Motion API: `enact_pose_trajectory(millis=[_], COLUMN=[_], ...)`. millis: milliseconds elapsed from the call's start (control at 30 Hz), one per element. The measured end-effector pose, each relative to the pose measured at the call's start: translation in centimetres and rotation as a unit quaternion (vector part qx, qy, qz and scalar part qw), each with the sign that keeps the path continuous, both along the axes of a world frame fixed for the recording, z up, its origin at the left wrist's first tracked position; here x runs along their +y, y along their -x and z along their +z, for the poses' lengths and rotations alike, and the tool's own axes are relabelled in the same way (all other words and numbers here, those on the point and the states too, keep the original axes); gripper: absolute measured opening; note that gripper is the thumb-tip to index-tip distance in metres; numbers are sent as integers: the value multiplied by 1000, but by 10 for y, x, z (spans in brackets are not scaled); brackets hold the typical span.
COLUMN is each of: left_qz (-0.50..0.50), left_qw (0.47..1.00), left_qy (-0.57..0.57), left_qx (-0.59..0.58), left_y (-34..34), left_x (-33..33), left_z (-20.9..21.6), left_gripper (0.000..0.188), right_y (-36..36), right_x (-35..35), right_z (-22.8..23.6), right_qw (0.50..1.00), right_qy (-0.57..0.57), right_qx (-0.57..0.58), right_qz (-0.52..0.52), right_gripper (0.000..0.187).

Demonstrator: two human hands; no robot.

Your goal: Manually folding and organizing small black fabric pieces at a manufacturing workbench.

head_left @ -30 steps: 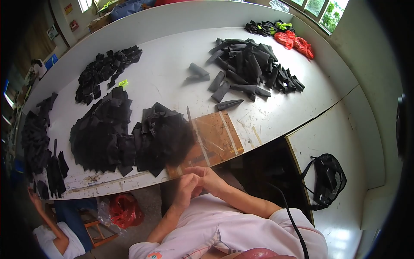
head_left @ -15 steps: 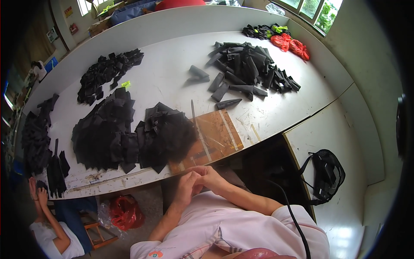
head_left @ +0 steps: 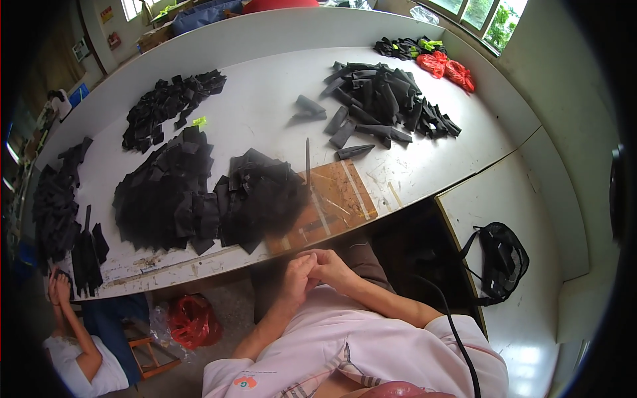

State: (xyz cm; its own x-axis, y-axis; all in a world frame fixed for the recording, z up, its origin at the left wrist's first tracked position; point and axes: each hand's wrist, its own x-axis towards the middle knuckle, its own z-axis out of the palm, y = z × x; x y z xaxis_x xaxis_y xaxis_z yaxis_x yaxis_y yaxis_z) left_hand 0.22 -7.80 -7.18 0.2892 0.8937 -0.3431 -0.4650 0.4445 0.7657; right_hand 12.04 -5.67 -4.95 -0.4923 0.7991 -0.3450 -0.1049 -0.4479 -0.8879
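Left hand (head_left: pixel 296 280), right hand (head_left: pixel 333 270) held together, fingers curled, near white counter (head_left: pixel 265 103); anything gripped cannot be told. Heap of flat black fabric pieces (head_left: pixel 260 198) laid partly over brown wooden board (head_left: pixel 338 191), presumably for reach.

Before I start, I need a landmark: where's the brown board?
In the head view, the brown board lies centrally at the near edge of the white table, beyond the right hand, right of a black pile.

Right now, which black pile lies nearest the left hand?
The pile partly covering the brown board, ahead of the left hand; no other black pile lies on that board, and all sit farther off.
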Motion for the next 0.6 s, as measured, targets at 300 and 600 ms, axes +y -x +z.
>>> enact_pose_trajectory(millis=[300, 600], left_qz=[-37, 8], left_qw=[998, 997], left_qy=[-37, -1], left_qx=[25, 81], left_y=[0, -2], left_x=[6, 13], left_z=[5, 0], left_gripper=[31, 30], right_y=[-5, -4], right_x=[8, 15], right_z=[-2, -30], right_qw=[999, 986], right_qy=[-20, -111], right_qx=[-28, -119], right_qz=[1, 26], right_gripper=[19, 26])
